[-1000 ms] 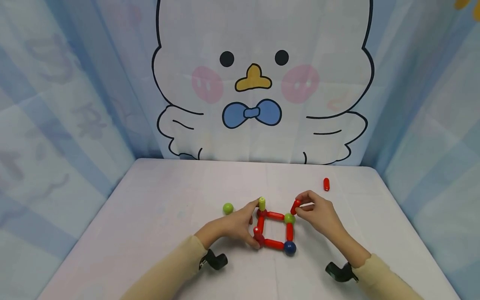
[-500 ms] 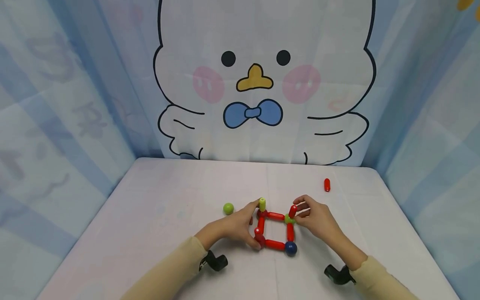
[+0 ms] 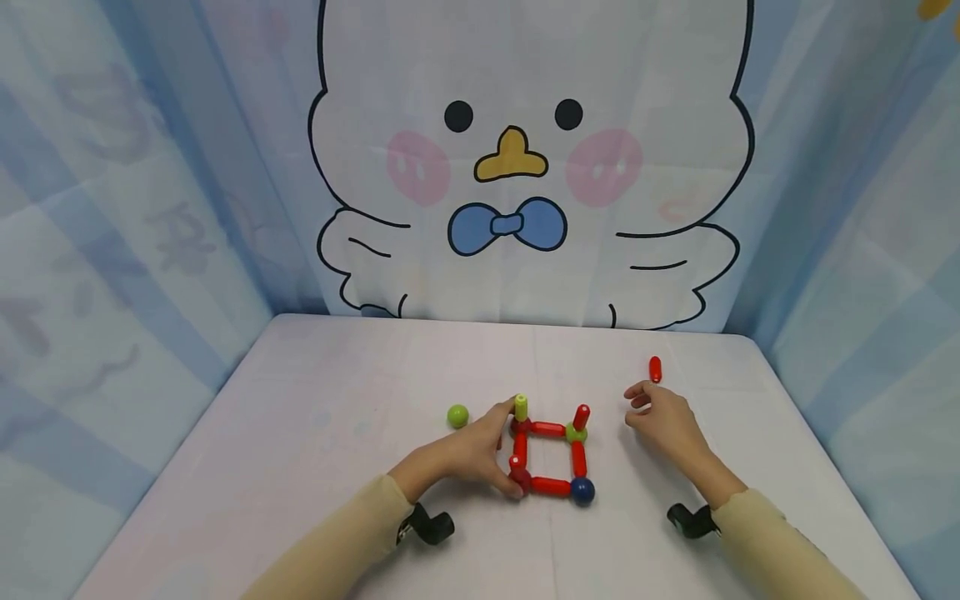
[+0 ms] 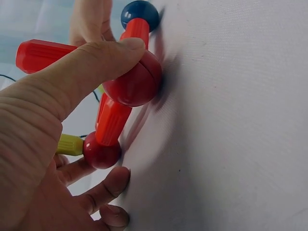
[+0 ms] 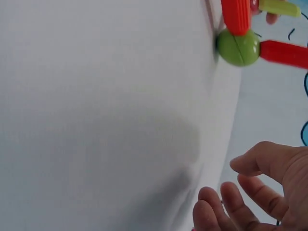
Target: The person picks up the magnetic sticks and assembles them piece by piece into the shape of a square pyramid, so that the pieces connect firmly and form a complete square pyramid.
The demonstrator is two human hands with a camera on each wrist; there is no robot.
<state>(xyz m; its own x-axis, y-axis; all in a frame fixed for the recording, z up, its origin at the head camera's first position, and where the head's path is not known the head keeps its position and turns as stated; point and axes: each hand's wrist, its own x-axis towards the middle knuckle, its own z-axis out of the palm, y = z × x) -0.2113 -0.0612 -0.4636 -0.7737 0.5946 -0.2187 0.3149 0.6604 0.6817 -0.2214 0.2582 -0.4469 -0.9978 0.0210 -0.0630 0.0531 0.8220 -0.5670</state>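
Note:
A square frame of red sticks (image 3: 551, 487) and balls lies on the table. Its corners are two dark red balls (image 4: 134, 82) on the left, a green ball (image 5: 238, 47) at far right and a blue ball (image 3: 582, 491) at near right. Upright on it stand a yellow-green stick (image 3: 521, 407), a red stick at near left (image 4: 45, 55) and another red stick (image 3: 581, 417) on the green ball. My left hand (image 3: 472, 450) holds the frame's left side, thumb on the near red ball and fingers by the far one. My right hand (image 3: 667, 425), fingers loosely bent, holds nothing, right of the frame.
A loose red stick (image 3: 656, 369) lies just beyond the right hand's fingers. Left of the frame, beyond the left wrist, sits a loose green ball (image 3: 457, 416). The white table (image 3: 360, 367) ends at a printed curtain behind.
The right hand set a red stick upright on the green corner ball and let it go. It then moved right, towards the loose red stick. The left hand kept its hold.

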